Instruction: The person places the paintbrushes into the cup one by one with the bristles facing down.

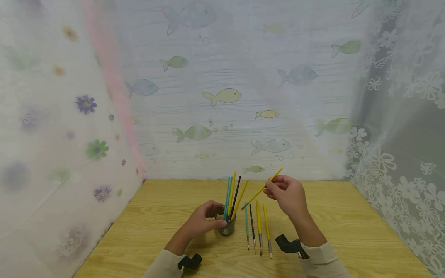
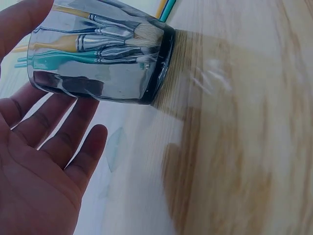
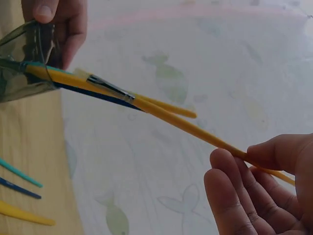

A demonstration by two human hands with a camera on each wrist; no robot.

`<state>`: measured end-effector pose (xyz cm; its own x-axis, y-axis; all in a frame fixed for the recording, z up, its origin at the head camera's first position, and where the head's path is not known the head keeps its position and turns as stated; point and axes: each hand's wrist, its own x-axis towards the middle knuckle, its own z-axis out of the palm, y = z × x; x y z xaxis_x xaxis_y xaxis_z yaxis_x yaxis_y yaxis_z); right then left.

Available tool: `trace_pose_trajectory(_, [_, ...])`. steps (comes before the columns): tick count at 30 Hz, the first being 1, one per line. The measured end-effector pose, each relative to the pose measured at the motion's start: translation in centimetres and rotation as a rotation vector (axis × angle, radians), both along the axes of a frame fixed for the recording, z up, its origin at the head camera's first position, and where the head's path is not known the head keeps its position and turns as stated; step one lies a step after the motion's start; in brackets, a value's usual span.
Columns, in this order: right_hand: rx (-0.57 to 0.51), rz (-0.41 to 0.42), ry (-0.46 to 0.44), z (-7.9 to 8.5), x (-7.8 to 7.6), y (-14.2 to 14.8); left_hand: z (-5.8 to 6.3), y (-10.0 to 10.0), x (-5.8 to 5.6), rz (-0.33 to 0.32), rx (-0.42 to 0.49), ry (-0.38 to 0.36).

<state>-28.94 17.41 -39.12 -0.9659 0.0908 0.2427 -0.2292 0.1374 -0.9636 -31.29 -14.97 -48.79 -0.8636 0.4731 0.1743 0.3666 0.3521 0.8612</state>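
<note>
A clear glass stands on the table, holding several paintbrushes with teal, yellow and dark handles. Their bristles point down, as the left wrist view shows through the glass wall. My left hand holds the glass from the left, thumb on the near side and fingers behind. To the right and higher, my right hand pinches a yellow paintbrush by its handle between thumb and fingers. That brush slants, bristle end low and toward the glass; in the right wrist view its metal ferrule overlaps the brushes in the glass.
Right of the glass, a teal brush, a dark brush and two yellow brushes lie side by side, bristles toward me. The wooden table ends at a fish-patterned curtain behind. Dark wrist mounts sit at both sleeves.
</note>
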Motion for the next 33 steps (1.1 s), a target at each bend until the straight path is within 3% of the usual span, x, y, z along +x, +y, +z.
trace_pose_trajectory(10, [-0.009, 0.036, 0.067, 0.3, 0.7, -1.3, 0.1, 0.2, 0.3, 0.033, -0.021, 0.019])
trace_pose_trajectory(33, [0.178, 0.089, 0.063, -2.5, 0.5, -4.4, 0.0, 0.3, 0.2, 0.054, -0.023, 0.023])
